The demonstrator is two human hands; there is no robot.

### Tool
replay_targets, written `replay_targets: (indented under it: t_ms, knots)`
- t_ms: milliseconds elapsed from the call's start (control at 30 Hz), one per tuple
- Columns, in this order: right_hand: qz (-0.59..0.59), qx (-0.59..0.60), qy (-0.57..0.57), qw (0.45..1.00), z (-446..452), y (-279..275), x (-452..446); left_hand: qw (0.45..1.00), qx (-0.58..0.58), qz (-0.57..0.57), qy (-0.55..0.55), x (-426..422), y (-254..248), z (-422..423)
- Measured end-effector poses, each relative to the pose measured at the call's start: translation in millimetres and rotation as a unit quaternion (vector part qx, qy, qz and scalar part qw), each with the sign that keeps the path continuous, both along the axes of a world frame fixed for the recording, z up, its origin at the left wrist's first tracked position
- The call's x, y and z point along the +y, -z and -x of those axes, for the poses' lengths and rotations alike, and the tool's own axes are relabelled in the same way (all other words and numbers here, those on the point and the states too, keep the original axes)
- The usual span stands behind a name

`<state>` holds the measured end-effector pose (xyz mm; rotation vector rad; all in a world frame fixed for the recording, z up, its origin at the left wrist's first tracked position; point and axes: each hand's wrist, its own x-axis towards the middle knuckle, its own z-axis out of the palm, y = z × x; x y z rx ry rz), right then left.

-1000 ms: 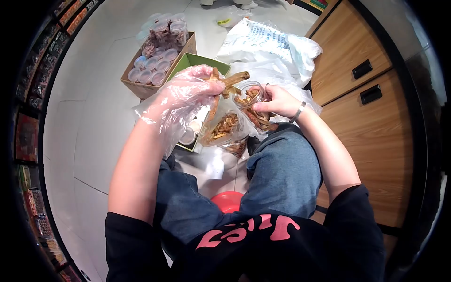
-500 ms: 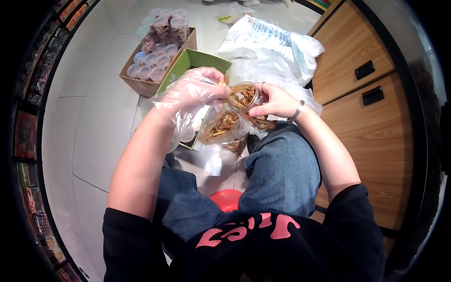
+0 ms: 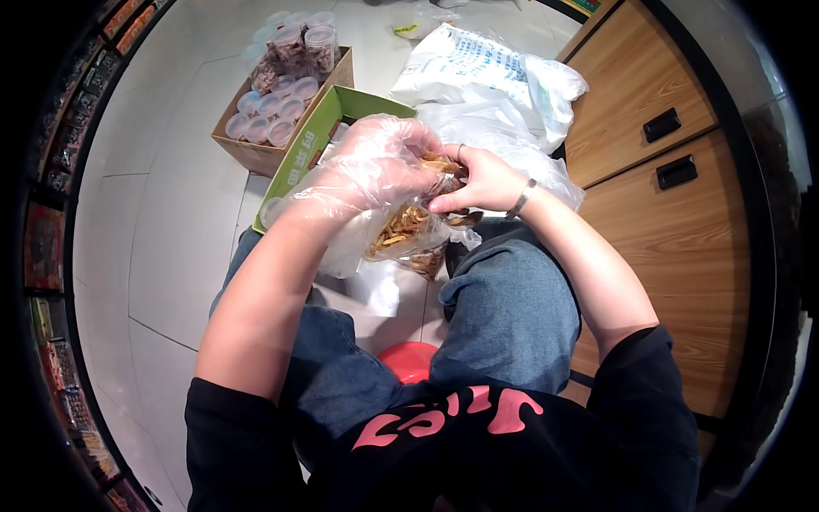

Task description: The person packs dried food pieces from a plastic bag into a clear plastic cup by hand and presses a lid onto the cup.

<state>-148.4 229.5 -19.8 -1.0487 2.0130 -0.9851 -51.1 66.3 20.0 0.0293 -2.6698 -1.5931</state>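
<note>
My left hand (image 3: pixel 384 162), in a clear plastic glove, curls over the mouth of a clear plastic cup (image 3: pixel 450 183). Its fingers press on brown food strips (image 3: pixel 438 162) there; the fingertips are partly covered. On the cup's other side my bare right hand (image 3: pixel 485 177) grips it, thumb in front and fingers behind. Just below both hands lies an open clear bag (image 3: pixel 401 232) filled with more brown strips. Another pack of strips (image 3: pixel 426 262) sits under it.
A cardboard box (image 3: pixel 247 156) holds many lidded cups (image 3: pixel 269 105). Beside it stands a green box (image 3: pixel 299 154) with cups inside. White plastic bags (image 3: pixel 465 72) lie ahead, wooden cabinets (image 3: pixel 665 222) line the right, and a red stool (image 3: pixel 408 363) shows between my knees.
My left hand has moved right, onto the cup's mouth with the strips. My right hand and the cup have shifted slightly left. The green box has turned and come nearer my left knee.
</note>
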Motion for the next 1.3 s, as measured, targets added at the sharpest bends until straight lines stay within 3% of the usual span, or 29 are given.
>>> replay_targets:
  t_ms: [67,133,267,367,433,467,600,667,700,800,833,867,933,1133,1167,1300]
  knots:
    - [0.059,0.021,-0.007,0.998,-1,1,-3,0.999,-0.030,0.010,0.009,-1,-6,1]
    - [0.043,0.055,-0.021,0.997,-1,0,-5,0.994,-0.032,0.088,0.054,0,-12,3]
    - [0.063,-0.006,-0.024,0.998,1,4,-6,0.990,0.010,0.120,0.068,-3,-4,3]
    - [0.084,-0.062,-0.017,0.994,1,4,-7,0.998,0.009,0.052,0.030,-7,-2,1]
    - [0.094,-0.090,-0.007,0.991,2,6,-8,0.995,0.012,-0.098,0.026,-11,-7,-2]
    - [0.104,-0.115,-0.005,0.988,4,10,-9,0.995,0.012,-0.098,0.027,-13,-8,-2]
    - [0.142,-0.231,0.000,0.963,-1,6,-9,0.997,0.039,-0.047,0.046,-13,-12,-1]
    - [0.137,-0.189,-0.030,0.972,-1,6,-9,0.943,0.140,0.246,0.176,-12,-15,-1]
    - [0.131,-0.146,-0.059,0.979,-1,6,-9,0.950,0.084,0.217,0.210,-11,-13,1]
    - [0.151,-0.174,-0.060,0.971,0,9,-8,0.953,0.083,0.206,0.205,-10,-13,-2]
    - [0.149,-0.209,-0.044,0.965,3,9,-7,0.950,0.188,0.175,0.178,-16,-9,-2]
    - [0.150,-0.209,-0.044,0.965,4,10,-7,0.962,0.216,0.088,0.141,-19,-7,-3]
    - [0.180,-0.211,-0.023,0.961,4,12,-8,0.982,0.161,-0.046,0.082,-20,-10,-9]
    - [0.168,-0.215,-0.027,0.962,4,8,-7,0.985,0.127,-0.053,0.108,-20,-8,-7]
    - [0.160,-0.212,-0.023,0.964,4,6,-7,0.978,0.178,0.016,0.112,-20,-8,-6]
    - [0.142,-0.220,-0.006,0.965,1,2,-7,0.982,0.173,0.050,0.050,-10,-10,-6]
